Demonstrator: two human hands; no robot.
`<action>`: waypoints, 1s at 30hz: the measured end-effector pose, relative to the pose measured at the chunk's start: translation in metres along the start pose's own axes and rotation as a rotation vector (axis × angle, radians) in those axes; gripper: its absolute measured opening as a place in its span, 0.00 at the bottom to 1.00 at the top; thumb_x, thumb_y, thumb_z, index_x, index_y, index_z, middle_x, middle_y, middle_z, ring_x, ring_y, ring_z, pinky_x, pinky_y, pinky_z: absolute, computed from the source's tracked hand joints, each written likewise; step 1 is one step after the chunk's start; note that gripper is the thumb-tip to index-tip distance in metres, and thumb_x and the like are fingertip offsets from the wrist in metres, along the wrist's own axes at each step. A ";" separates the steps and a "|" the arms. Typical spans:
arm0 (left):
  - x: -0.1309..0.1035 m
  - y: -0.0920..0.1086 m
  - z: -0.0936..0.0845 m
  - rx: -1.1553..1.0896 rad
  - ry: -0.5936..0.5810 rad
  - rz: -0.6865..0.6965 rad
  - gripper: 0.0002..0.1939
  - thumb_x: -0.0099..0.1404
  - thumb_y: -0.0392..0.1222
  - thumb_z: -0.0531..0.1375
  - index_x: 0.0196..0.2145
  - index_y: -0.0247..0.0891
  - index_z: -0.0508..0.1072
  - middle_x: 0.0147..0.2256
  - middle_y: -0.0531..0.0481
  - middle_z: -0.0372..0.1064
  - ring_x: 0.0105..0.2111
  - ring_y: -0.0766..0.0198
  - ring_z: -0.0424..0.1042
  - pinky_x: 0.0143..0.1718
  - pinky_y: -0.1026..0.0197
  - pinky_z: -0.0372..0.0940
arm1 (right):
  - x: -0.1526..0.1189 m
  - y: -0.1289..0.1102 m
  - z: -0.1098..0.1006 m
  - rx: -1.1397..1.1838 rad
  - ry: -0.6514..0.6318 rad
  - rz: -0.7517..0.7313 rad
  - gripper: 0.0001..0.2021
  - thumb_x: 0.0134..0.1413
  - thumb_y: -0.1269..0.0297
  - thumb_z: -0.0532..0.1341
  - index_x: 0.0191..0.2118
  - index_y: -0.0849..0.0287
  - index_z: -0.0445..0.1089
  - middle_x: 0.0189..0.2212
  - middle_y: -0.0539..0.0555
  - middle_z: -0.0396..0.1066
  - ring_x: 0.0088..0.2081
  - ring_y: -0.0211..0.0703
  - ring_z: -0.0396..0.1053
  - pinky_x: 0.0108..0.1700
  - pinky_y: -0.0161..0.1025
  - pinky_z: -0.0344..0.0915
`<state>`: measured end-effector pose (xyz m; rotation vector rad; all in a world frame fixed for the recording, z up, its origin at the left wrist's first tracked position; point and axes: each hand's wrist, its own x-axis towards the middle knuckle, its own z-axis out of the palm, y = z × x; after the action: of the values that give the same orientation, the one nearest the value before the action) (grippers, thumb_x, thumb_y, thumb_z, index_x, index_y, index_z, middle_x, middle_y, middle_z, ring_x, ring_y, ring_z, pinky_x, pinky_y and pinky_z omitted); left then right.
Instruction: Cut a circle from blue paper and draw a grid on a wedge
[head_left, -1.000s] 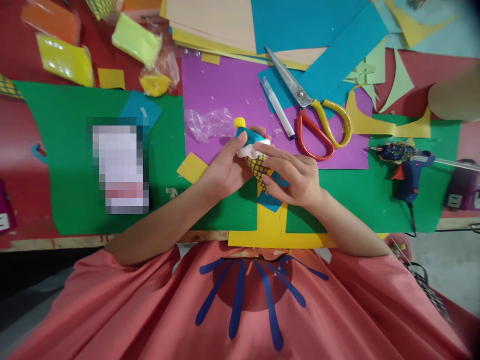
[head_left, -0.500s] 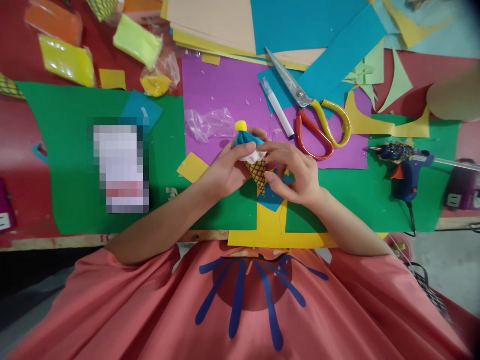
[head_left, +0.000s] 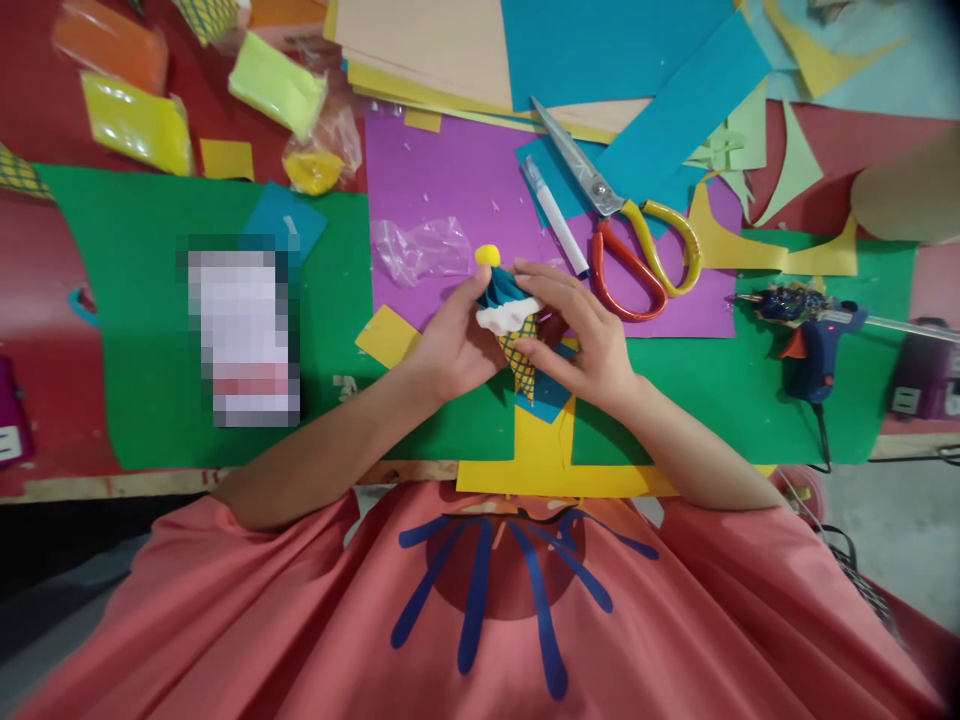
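Note:
Between my two hands is a small toy ice cream cone (head_left: 517,355), tilted with its point down and toward me. It has a yellow cone with a dark crisscross pattern, a wavy white band, a ridged blue swirl and a yellow ball on top. My left hand (head_left: 454,340) grips it from the left, thumb up by the swirl and the other fingers hidden behind. On the right side, my right hand (head_left: 589,335) closes on it, with fingers on the swirl and band and the thumb against the cone.
Beyond my hands lie scissors (head_left: 600,190) and a white pen (head_left: 555,215) on purple paper (head_left: 442,170). A glue gun (head_left: 817,340) rests at right, a blurred-out phone-like object (head_left: 240,335) at left. Clay packets (head_left: 135,120) and paper sheets (head_left: 427,50) are farther back.
The cone has turned in my hands, so more of the swirl and white band shows. My left thumb has moved from the white band up beside the swirl.

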<state>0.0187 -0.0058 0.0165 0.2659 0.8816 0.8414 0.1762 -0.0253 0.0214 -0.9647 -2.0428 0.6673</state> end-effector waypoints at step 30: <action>-0.008 0.005 0.005 0.020 -0.017 -0.011 0.11 0.68 0.43 0.50 0.34 0.41 0.71 0.35 0.49 0.75 0.48 0.55 0.73 0.43 0.58 0.70 | -0.003 0.002 -0.005 -0.338 0.130 -0.386 0.07 0.61 0.65 0.57 0.44 0.58 0.67 0.43 0.55 0.79 0.29 0.35 0.74 0.27 0.33 0.67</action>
<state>0.0174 -0.0073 0.0270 0.2850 0.8752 0.8192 0.1825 -0.0261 0.0211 -0.7382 -2.1788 0.0540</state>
